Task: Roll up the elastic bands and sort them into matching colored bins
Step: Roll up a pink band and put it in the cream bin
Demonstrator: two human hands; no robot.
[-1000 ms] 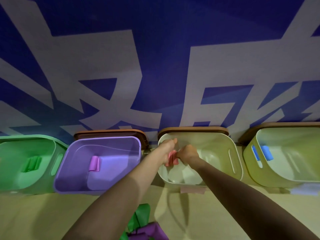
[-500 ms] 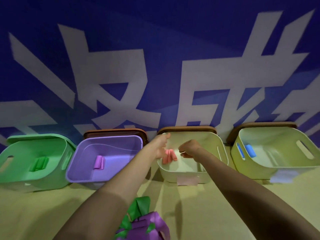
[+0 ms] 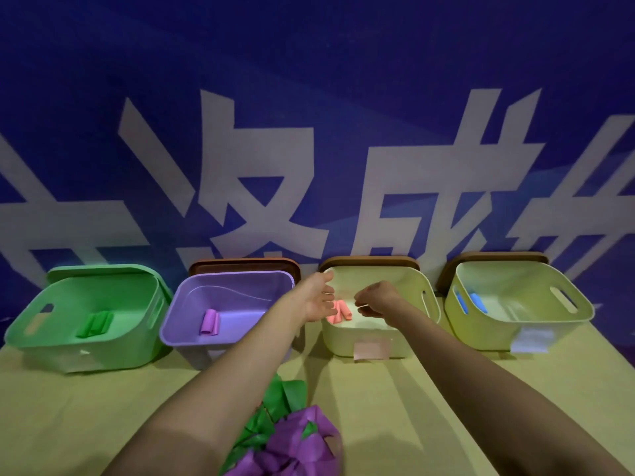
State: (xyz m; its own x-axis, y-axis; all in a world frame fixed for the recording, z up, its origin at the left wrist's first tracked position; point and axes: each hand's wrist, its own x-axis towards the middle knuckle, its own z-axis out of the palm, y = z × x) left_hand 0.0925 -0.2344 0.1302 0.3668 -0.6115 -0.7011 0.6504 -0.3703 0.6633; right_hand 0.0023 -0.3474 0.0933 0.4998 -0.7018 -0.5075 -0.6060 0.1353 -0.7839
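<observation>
- Lying on the floor of the cream bin (image 3: 340,341), two pink rolled bands (image 3: 340,310) sit side by side and touching. Their long axes run roughly from the near wall toward the far wall.
- The rolls lie between the two hands and just below them, and no fingers are touching them.
- The left hand (image 3: 318,297) hovers over the bin's left rim with its thumb up and its fingers loose and spread, holding nothing. Its fingertips are just left of the rolls.
- The right hand (image 3: 378,298) hovers just right of the rolls, knuckles up and fingers curled under. I cannot tell whether they pinch anything.
- A pink label (image 3: 371,350) on the bin's front wall matches the rolls, so this colour appears correctly sorted.
- A loose pile of green and purple bands (image 3: 292,438) lies unrolled on the worktop (image 3: 395,407), close to the person and well behind both hands.
- The pile lies partly under the left forearm, so the left hand is probably nearer to it. The next reach likely means drawing both hands back toward the body.
- To the left stand a purple bin (image 3: 178,338) and a green bin (image 3: 103,355).
</observation>
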